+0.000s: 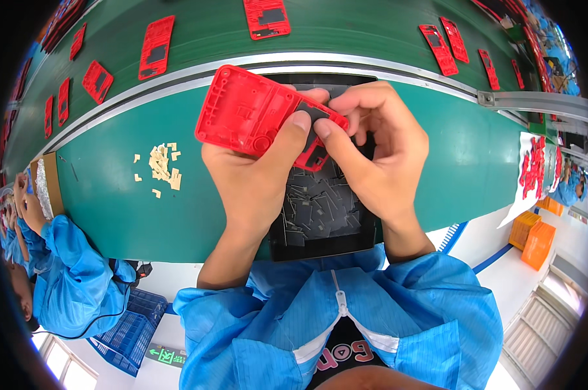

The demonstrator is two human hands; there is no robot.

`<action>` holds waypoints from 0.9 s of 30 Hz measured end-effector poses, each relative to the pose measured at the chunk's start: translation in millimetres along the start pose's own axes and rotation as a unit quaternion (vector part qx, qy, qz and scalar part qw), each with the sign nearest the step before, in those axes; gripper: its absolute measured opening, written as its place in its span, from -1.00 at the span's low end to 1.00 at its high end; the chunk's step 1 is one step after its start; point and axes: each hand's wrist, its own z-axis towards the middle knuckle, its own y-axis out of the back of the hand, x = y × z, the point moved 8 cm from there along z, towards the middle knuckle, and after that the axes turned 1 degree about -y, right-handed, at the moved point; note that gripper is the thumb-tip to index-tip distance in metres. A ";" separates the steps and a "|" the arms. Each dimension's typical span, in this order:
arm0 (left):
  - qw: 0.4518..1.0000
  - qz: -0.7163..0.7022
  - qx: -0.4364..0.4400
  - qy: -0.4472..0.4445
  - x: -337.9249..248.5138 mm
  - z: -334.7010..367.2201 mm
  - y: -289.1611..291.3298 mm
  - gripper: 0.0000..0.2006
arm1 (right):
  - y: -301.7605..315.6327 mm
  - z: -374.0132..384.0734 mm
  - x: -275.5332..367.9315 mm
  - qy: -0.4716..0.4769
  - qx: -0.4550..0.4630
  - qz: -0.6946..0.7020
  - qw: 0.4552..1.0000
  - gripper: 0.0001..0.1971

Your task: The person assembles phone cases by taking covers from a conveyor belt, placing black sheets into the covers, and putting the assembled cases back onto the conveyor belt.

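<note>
My left hand [252,185] grips a red plastic housing [232,112] with moulded ribs on its inner face, tilted above the bench. Its thumb lies across the housing beside a dark rectangular pad [317,112]. At the housing's right end, my right hand [391,153] is closed, thumb and fingers pinching the edge near the pad. Whether a small piece is also between those fingertips cannot be made out. Beneath both hands sits a black tray [320,250] with many thin dark pieces [320,208] in it, partly hidden by the hands.
Cream-coloured small pieces [161,162] lie in a pile on the green bench [196,221]. Beyond a metal rail [144,103], more red housings [156,49] rest on a green belt [209,32]. A co-worker's blue sleeve [79,260] is at left. Orange crates [537,244] stand at right.
</note>
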 end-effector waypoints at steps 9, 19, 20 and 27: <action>1.000 0.012 -0.027 -0.002 -3.8 -7.9 3.4 -0.69 | -28.6 -14.1 -14.9 -0.144 0.043 0.293 0.944 -0.87; 0.998 -0.017 0.034 -0.039 -10.4 -15.5 -5.6 -0.78 | -27.9 -18.1 -6.5 -0.125 0.039 0.377 0.917 -0.85; 0.998 -0.009 0.041 -0.046 -11.1 -16.4 -7.2 -0.78 | -26.9 -19.1 -7.0 -0.121 0.036 0.379 0.917 -0.86; 0.997 -0.001 0.046 -0.054 -9.0 -12.3 -9.4 -0.78 | -24.6 -15.8 -13.4 -0.132 0.042 0.383 0.913 -0.90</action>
